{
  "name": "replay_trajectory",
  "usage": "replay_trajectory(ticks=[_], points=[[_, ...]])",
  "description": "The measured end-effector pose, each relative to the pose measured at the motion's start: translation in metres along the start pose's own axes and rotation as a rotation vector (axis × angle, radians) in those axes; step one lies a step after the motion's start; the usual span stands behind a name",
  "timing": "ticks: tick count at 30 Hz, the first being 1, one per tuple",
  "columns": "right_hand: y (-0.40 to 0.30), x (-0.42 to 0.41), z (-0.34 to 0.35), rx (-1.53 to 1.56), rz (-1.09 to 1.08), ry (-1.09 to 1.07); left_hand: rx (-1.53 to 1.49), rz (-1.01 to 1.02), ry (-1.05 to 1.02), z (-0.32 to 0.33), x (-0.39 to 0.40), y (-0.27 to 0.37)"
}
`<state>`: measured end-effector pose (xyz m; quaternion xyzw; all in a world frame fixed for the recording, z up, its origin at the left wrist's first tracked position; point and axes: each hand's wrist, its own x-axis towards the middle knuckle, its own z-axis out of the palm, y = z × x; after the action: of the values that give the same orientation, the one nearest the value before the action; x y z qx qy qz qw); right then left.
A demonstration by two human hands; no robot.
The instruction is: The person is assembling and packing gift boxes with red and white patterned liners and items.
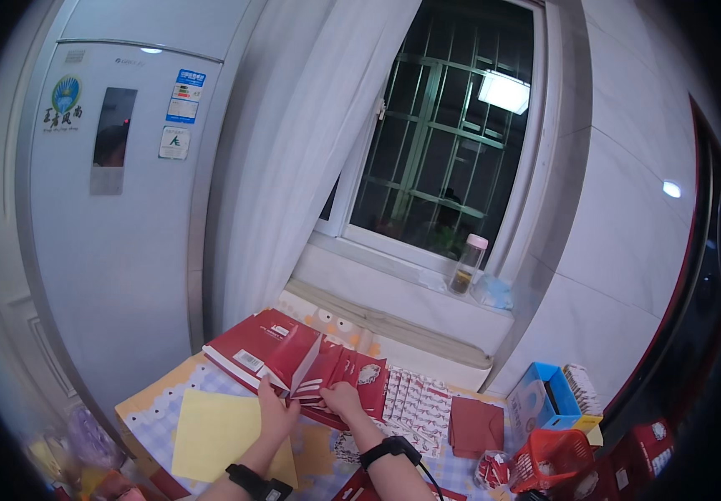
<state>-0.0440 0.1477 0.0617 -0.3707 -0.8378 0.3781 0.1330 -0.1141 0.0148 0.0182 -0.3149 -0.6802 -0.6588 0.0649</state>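
Glossy red printed paper packets lie overlapped in a row along the far part of the table. My left hand grips the near edge of a red packet, thumb on top, where a flap stands up and shows its pale inside. Close by on the right, my right hand has its fingers curled on the near edge of the overlapped packets. What lies under its fingertips is hidden. Behind my left hand rests a stack of larger red packets with white edges and a barcode label. Yellow paper sheets lie left of my left wrist.
Patterned white cards and dark red envelopes lie to the right. Beyond them stand a clear tub, a red plastic basket and a blue box. A bottle stands on the windowsill; a refrigerator is at left.
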Motion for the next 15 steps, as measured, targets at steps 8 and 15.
replay_trajectory(ticks=[8,15], points=[[-0.012,-0.025,-0.008,0.095,0.075,-0.034,-0.549,-0.34,0.086,0.029,0.03,-0.061],[-0.001,-0.032,-0.001,-0.134,-0.17,0.278,0.193,-0.361,-0.045,0.012,0.051,-0.026]])
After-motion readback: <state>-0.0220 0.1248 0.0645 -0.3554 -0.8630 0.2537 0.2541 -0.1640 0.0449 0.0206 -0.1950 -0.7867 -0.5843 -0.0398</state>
